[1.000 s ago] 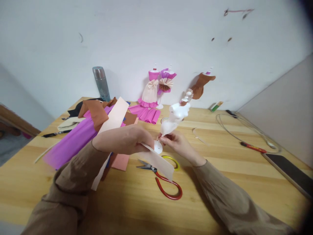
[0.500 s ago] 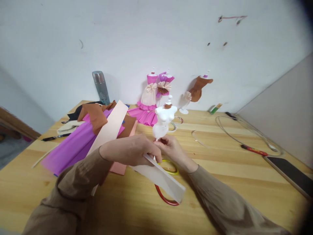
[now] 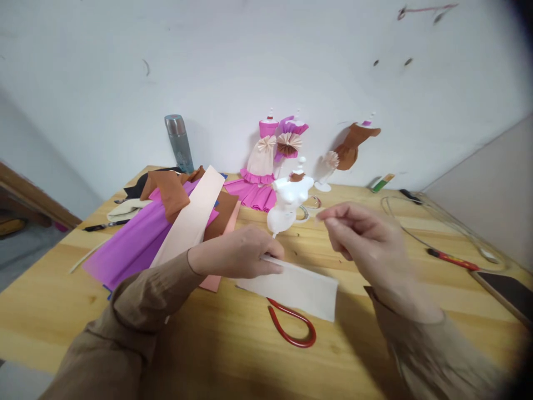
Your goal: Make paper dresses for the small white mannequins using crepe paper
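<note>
My left hand (image 3: 241, 253) is closed on a folded strip of off-white paper (image 3: 302, 291), which hangs out to the right. Just beyond it is a small white dress form (image 3: 287, 203) with a brown band at the neck. The form's thin stem runs down behind my left fingers; I cannot tell whether they grip it too. To the right of the form, apart from it, my right hand (image 3: 366, 244) is raised in a pinch. Something faint shows at its fingertips, too small to name. A red loop handle (image 3: 306, 340) lies partly under the paper strip.
Purple, brown and cream sheets (image 3: 189, 216) are heaped at left. A steel flask (image 3: 179, 144) stands by the wall, along with dressed forms in pink (image 3: 260, 153) and brown (image 3: 353, 144). A cable, a red-handled tool (image 3: 453, 259) and a phone (image 3: 506, 294) lie at right.
My right hand has left the base of the dress form and moved right and up in a pinch. The paper strip in my left hand has turned flatter towards me. The view has shifted slightly.
</note>
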{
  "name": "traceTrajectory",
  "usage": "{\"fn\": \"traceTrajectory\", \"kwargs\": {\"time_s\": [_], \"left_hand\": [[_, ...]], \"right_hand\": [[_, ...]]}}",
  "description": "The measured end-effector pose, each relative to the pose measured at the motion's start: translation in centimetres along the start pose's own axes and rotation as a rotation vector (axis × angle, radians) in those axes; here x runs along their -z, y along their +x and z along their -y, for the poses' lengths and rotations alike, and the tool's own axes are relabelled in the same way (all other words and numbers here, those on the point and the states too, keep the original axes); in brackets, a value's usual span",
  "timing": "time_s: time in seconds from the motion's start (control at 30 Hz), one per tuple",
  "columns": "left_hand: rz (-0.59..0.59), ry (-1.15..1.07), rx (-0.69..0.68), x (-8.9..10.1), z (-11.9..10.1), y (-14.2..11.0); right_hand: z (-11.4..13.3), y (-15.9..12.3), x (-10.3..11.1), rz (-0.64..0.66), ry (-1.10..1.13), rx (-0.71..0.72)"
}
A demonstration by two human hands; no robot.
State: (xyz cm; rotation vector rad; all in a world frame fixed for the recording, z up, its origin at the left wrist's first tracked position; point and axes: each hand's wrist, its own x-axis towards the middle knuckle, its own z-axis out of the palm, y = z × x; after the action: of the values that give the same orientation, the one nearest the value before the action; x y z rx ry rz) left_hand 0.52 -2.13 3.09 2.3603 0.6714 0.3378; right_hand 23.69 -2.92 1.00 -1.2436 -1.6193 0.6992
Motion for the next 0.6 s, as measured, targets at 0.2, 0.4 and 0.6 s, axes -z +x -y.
{"fn": "traceTrajectory", "kwargs": {"time_s": [0.2,0.4,0.6], "left_hand": [[-0.071,-0.039,0.066,-0.3,0.0,0.4],[-0.066,-0.043,0.131,0.4,-0.3,0.1],[-0.133,-0.078,0.181,0.8,-1.0,-0.3]], "right_hand": [[2.7,-1.6,-0.1,0.395,-0.223,0.223],[1.2,-0.9,0.8,0.33,-0.245,0.093],[1.3,-1.5,2.1,-0.104,-0.341,0.258]]}}
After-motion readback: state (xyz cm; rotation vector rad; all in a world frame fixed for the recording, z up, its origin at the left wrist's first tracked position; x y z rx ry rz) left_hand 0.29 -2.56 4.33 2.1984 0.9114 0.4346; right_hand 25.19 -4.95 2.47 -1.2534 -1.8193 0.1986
